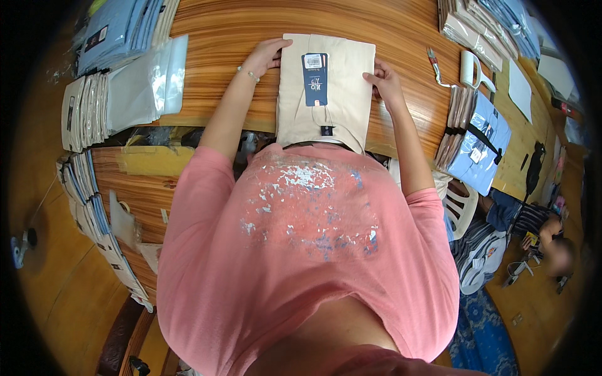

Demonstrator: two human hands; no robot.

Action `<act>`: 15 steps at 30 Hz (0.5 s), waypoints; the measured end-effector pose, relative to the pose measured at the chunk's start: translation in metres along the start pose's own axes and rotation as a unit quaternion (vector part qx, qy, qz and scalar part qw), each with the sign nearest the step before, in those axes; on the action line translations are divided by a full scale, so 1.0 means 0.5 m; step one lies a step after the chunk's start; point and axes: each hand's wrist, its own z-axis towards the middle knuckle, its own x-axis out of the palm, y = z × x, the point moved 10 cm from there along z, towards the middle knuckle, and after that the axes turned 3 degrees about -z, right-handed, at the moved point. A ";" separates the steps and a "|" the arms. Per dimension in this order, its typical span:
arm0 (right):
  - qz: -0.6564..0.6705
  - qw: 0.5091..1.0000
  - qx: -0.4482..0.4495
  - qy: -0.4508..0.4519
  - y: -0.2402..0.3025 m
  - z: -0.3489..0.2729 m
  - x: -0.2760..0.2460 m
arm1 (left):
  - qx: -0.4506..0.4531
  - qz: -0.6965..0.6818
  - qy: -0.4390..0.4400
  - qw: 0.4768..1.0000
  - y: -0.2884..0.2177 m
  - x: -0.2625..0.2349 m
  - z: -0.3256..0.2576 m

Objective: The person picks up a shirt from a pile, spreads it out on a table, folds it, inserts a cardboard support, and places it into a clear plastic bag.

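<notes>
A folded cream shirt lies on the striped wooden table in front of me, its neckline and small black neck label toward my body. On top of it rests a dark blue hang tag with a white sticker, its thin string running toward the neck. My left hand grips the far left corner, fingertips at the edge. At the right edge, my right hand has its thumb on the cloth and its other fingers curled at the side, partly hidden.
Packed blue shirts, clear plastic bags and packed cream shirts stand at left. Right are red-handled snips, a white handled tool and a strapped blue shirt bundle. A person is farther right.
</notes>
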 end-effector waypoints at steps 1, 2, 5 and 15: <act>0.000 1.000 -0.004 -0.006 0.005 -0.003 0.000 | -0.020 -0.018 0.015 1.000 0.009 0.003 0.003; -0.013 1.000 -0.002 -0.007 0.010 -0.004 -0.002 | -0.014 0.024 -0.007 1.000 -0.004 -0.011 -0.003; -0.113 0.991 -0.043 -0.049 0.035 0.003 -0.035 | 0.117 0.235 -0.119 0.958 -0.086 -0.046 -0.051; -0.596 0.723 -0.140 -0.320 0.087 0.066 -0.266 | 0.399 0.661 -0.011 0.635 -0.123 0.195 -0.194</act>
